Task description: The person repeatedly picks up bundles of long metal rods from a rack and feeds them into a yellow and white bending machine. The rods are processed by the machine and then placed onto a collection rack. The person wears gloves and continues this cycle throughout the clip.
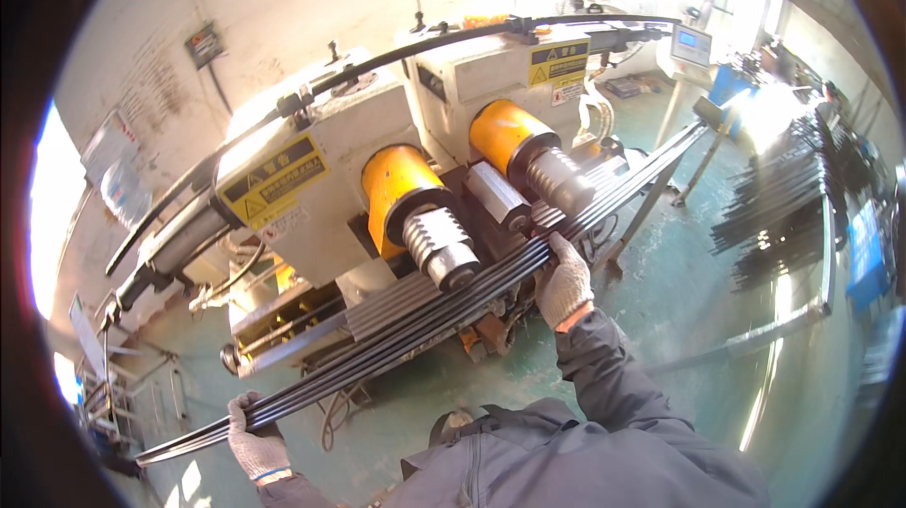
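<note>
A bundle of several long, thin, dark metal rods (pixel 387 333) slants across the front of a machine, from the lower left up to the far right. My left hand (pixel 257 444), in a pale knit glove, is closed round the bundle near its left end. Farther right, my gloved right hand (pixel 564 286) grips the same rods just below the machine's rollers, its thumb on top. Above the rods sit a ribbed metal roller (pixel 436 242) and a second ribbed roller (pixel 559 179), with a smooth metal block (pixel 496 194) between them. My fingers under the rods are partly hidden.
The pale machine (pixel 330 159) has yellow roller covers (pixel 401 192) and a black hose (pixel 406 57) over its top. A small display box (pixel 691 45) stands at the back right. Piled dark rods (pixel 783 182) lie on a metal rack (pixel 755 336) at right, near a blue crate (pixel 866 253).
</note>
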Tool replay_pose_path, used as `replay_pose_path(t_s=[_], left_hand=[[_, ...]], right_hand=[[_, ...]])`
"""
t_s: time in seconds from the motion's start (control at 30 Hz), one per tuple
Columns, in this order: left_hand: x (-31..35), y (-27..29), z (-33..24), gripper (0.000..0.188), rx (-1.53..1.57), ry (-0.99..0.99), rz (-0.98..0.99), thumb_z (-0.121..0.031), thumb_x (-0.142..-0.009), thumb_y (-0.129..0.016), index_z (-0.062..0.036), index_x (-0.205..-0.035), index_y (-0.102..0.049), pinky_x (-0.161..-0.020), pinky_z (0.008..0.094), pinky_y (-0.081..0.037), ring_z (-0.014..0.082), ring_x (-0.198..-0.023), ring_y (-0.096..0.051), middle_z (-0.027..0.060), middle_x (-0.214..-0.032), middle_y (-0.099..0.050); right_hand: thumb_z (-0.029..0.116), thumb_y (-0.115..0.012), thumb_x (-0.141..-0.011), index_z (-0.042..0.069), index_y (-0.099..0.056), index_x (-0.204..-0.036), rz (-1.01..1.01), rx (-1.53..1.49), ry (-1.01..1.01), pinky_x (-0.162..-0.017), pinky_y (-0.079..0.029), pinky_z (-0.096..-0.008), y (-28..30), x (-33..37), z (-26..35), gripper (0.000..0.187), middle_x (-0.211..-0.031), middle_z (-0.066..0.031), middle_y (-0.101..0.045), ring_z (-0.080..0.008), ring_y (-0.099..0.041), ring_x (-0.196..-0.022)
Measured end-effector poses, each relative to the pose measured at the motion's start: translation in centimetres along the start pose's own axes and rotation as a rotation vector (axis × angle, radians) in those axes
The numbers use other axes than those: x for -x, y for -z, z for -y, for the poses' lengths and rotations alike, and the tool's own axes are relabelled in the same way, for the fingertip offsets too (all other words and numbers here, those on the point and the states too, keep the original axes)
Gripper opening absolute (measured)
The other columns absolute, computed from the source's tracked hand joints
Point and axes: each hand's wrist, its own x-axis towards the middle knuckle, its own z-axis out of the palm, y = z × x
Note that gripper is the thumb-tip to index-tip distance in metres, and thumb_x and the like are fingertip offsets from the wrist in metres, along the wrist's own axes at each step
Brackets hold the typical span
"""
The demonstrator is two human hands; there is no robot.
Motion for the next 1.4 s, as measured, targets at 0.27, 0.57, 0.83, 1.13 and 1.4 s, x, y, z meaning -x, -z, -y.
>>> replay_pose_path(t_s=[0.27, 0.57, 0.83, 1.13, 1.4], left_hand=[[-5.8, -3.0, 7.1, 0.026, 0.102, 0.250, -0.036, -0.021, -0.114, -0.072, 0.0040, -0.123, -0.075, -0.112, 0.0464, -0.063, 0.0296, -0.116, -0.076, 0.0150, -0.120, -0.079], [-7.8, -1.5, 7.6, 0.036, 0.124, 0.317, -0.008, -0.024, -0.115, -0.070, 0.0019, -0.140, -0.074, -0.118, 0.0539, -0.060, 0.0342, -0.127, -0.076, 0.0152, -0.138, -0.079], [-9.6, 0.0, 7.2, 0.036, 0.019, 0.211, 0.019, -0.028, -0.116, -0.072, 0.0033, -0.131, -0.078, -0.114, 0.0486, -0.062, 0.0308, -0.120, -0.078, 0.0153, -0.125, -0.082], [-5.9, -5.1, 11.7, 0.041, 0.133, 0.319, 0.105, -0.028, -0.119, -0.065, 0.0033, -0.144, -0.071, -0.124, 0.0530, -0.056, 0.0346, -0.134, -0.071, 0.0184, -0.143, -0.075], [-10.5, 0.6, 8.4, 0.045, -0.051, 0.257, 0.089, -0.032, -0.119, -0.064, 0.0058, -0.143, -0.072, -0.124, 0.0487, -0.056, 0.0324, -0.133, -0.073, 0.0181, -0.142, -0.078]], right_hand=[[0.030, -0.069, -0.109, 0.004, -0.079, -0.111, -0.098, 0.283, -0.064, -0.069, -0.056, -0.0410, -2.5, -4.4, -3.8, 0.028, -0.093, -0.0079, -0.077, -0.0233, -0.070, -0.073], [0.039, -0.061, -0.117, 0.004, -0.079, -0.108, -0.018, 1.206, 0.671, -0.064, -0.051, -0.0393, 3.7, -12.0, -8.2, 0.040, -0.086, -0.0054, -0.073, -0.0199, -0.066, -0.068], [0.049, -0.068, -0.116, 0.006, -0.068, -0.091, -0.268, 0.556, 0.117, -0.053, -0.043, -0.0383, 1.0, -8.9, -7.6, 0.049, -0.072, -0.0011, -0.059, -0.0150, -0.055, -0.057], [0.029, -0.076, -0.112, 0.005, -0.071, -0.096, -0.268, 0.497, 0.038, -0.055, -0.041, -0.0354, -0.7, -6.7, -6.5, 0.029, -0.075, -0.0003, -0.062, -0.0130, -0.054, -0.061], [0.028, -0.078, -0.111, 0.004, -0.073, -0.096, -0.232, 0.466, 0.003, -0.058, -0.043, -0.0355, -1.3, -6.2, -5.5, 0.028, -0.080, 0.0014, -0.065, -0.0122, -0.055, -0.064]])
